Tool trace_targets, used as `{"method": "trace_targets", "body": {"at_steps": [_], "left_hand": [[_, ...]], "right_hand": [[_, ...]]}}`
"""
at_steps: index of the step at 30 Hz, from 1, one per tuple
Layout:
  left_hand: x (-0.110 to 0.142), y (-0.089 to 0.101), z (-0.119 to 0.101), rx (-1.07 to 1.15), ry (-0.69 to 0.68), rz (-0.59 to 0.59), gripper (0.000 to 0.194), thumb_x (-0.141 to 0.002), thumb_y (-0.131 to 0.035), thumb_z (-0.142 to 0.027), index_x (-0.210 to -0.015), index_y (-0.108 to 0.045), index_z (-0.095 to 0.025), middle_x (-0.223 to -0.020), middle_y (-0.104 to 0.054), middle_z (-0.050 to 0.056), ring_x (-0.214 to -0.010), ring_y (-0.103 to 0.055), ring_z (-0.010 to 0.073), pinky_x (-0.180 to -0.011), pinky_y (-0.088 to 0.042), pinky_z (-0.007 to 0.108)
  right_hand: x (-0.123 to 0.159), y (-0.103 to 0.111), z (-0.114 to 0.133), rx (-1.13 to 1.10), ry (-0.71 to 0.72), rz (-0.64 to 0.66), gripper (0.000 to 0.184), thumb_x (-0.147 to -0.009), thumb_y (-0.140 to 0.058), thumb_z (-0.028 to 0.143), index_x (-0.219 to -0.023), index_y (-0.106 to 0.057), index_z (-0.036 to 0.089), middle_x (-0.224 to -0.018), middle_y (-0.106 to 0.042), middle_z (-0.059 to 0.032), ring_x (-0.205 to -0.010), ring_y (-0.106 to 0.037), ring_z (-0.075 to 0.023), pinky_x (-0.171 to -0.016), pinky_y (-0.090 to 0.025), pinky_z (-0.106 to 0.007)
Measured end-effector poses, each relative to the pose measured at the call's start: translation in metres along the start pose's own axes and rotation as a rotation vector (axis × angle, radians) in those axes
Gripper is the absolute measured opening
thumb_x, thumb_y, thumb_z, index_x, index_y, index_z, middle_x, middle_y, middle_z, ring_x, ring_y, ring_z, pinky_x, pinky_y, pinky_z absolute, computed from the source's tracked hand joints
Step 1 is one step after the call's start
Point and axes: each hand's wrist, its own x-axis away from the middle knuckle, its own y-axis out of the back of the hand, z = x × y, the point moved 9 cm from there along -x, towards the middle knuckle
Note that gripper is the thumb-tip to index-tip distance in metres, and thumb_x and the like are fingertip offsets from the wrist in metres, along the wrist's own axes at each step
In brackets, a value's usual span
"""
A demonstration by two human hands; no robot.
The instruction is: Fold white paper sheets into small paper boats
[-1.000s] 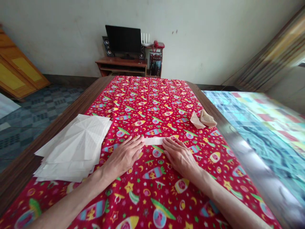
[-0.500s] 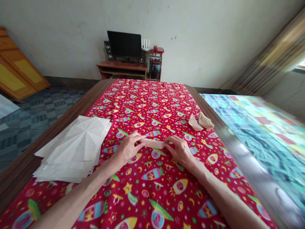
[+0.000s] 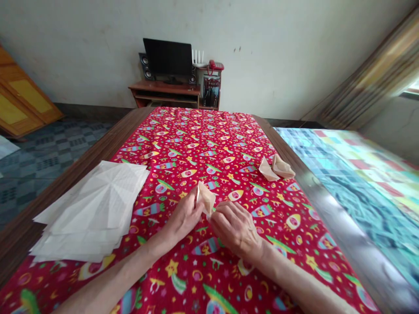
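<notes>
Pinching the folded paper (image 3: 206, 197) along its left side — left hand (image 3: 187, 212), thumb against fingers. Right hand (image 3: 236, 226) closes on the paper's lower point, fingers curled in, tips partly hidden. Paper sits above the red tablecloth (image 3: 196, 144), roughly midway between the tabletop's (image 3: 104, 146) left and right edges. Whether it touches the cloth, cannot tell.

Handling, as judged: very light, thin, crisp at the creases, soft between them; easily crushed or torn at the points. Best hold is a light fingertip pinch on layered edges — broad faces would likely buckle under pressure.

Near the left edge: a fanned stack of creased sheets (image 3: 94, 196), flat. By the right edge: two folded pieces (image 3: 283, 167) side by side, of similar pale paper.
</notes>
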Motion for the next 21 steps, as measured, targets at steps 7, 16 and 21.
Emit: {"method": "trace_targets", "body": {"at_steps": [7,16,21], "left_hand": [[0.002,-0.006,0.001,-0.074,-0.106,-0.006,0.027,-0.089,-0.039,-0.033,-0.099,-0.058,-0.017,-0.076,-0.065,0.003,-0.067,-0.061,0.0176,-0.062,-0.047,0.027],[0.003,-0.012,-0.005,0.021,-0.174,0.007,0.042,-0.084,-0.044,-0.021,-0.125,-0.054,-0.020,-0.114,-0.066,0.009,-0.103,-0.062,0.0248,-0.087,-0.049,0.035],[0.002,-0.013,0.001,0.146,-0.138,0.050,0.045,-0.086,-0.047,-0.025,-0.130,-0.050,-0.021,-0.120,-0.063,0.008,-0.102,-0.063,0.0233,-0.084,-0.051,0.032]], "right_hand": [[0.005,-0.006,-0.035,-0.271,-0.408,-0.038,0.017,-0.093,-0.046,0.027,-0.108,-0.048,0.018,-0.087,-0.065,-0.0044,-0.068,-0.061,-0.0145,-0.060,-0.044,-0.025],[0.015,-0.038,-0.068,-0.482,-0.741,0.021,0.009,-0.076,-0.054,0.019,-0.068,-0.055,0.020,-0.057,-0.056,0.0034,-0.050,-0.051,-0.0101,-0.047,-0.035,-0.019],[0.014,-0.030,-0.070,-0.500,-0.756,-0.009,0.010,-0.075,-0.054,0.019,-0.065,-0.055,0.019,-0.055,-0.056,0.0033,-0.048,-0.050,-0.0098,-0.045,-0.035,-0.018]]}}
